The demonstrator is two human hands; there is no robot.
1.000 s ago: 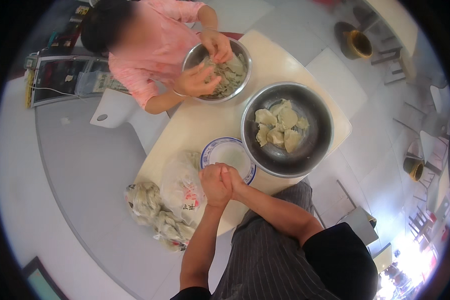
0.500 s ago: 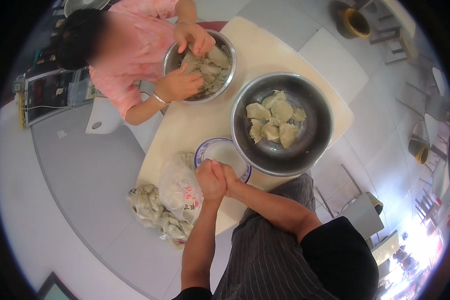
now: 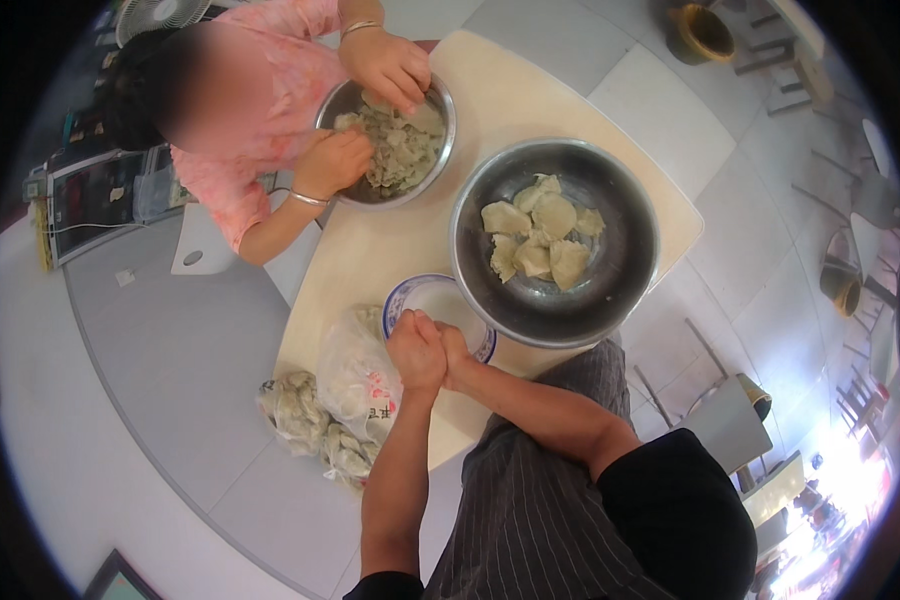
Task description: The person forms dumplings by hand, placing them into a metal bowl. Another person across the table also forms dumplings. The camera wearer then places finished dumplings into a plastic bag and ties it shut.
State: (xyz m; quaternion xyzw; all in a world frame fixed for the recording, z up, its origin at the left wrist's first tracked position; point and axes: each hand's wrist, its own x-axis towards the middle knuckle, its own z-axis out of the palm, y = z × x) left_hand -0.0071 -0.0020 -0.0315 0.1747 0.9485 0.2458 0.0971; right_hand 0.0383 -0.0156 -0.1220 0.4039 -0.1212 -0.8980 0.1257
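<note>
My left hand [image 3: 415, 352] and my right hand [image 3: 455, 356] are pressed together, fingers closed, over the near edge of a white bowl [image 3: 445, 299] with a blue-patterned rim. Anything between the palms is hidden. Just beyond and to the right of them stands a large steel basin [image 3: 622, 275]. Several flat, pale greenish dough-like pieces [image 3: 554, 214] lie in its middle. Left of my hands sits a white plastic bag [image 3: 353, 365] with red and dark print.
Clear bags of greenish lumps [image 3: 294, 412] rest at the left edge of the cream table [image 3: 530, 90]. Across it, a person in a pink top [image 3: 270, 95] works both hands in a smaller steel bowl [image 3: 449, 145] of torn greenish pieces. A grey stool [image 3: 720, 425] stands at right.
My hands stay clasped over the bowl, with little visible movement. The other person's nearer hand has drawn back left, its fingers more curled; the view has shifted slightly.
</note>
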